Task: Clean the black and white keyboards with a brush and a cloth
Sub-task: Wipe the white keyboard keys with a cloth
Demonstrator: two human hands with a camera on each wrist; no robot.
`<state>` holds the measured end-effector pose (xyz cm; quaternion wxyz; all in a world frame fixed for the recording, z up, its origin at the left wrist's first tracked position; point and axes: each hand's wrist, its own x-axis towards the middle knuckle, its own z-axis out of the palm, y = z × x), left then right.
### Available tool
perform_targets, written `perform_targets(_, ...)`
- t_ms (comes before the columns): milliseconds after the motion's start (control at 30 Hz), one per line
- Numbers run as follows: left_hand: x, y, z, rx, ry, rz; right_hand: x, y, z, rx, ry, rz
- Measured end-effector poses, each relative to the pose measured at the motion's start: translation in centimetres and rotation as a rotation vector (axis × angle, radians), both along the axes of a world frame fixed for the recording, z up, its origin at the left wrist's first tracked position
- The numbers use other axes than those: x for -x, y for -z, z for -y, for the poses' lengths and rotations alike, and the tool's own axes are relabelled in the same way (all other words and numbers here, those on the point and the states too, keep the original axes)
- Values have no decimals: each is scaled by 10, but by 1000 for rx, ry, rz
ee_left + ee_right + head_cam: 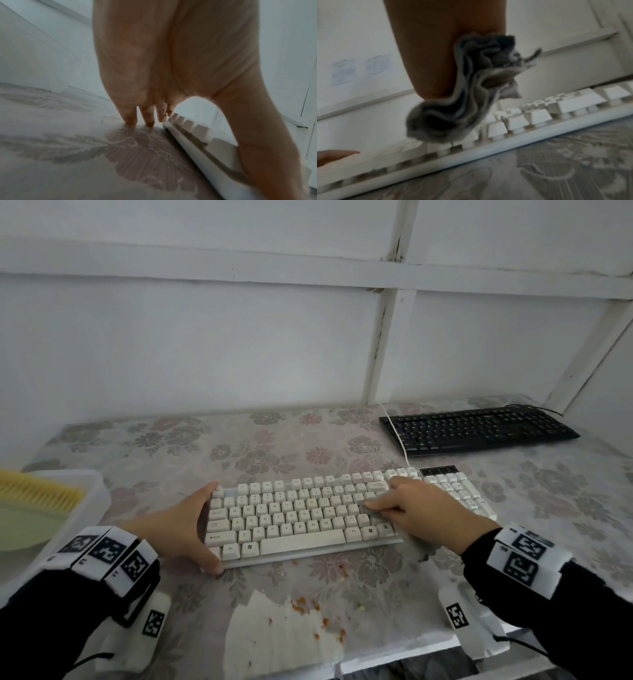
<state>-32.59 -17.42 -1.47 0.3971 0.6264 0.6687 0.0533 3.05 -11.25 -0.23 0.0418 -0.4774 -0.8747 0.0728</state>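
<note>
Letters such as Q, W, E, A and S mark keycaps on the white keyboard. "Shift" and "Alt" label its lower-left keys.

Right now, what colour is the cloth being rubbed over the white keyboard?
Grey; the cloth shows best in the right wrist view.

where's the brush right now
In the head view the brush lies at the far left edge, inside a clear plastic tub on the table, left of the white keyboard and beyond the left hand.
</note>
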Motion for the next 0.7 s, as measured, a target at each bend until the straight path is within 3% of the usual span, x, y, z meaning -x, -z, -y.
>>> perform_targets(200, 0, 0, 1, -6, -2, 20, -10, 2, -5, 19, 29, -45)
perform_targets(400, 0, 0, 0, -1, -1, 15, -38, -3, -8, 12, 116, 68)
perform_targets(567, -3, -1, 0, -3, -5, -4, -3, -19, -6, -48, 81, 20)
perform_targets(700, -2, -2, 1, -4, 1, 0, 44, -14, 9, 29, -97, 0)
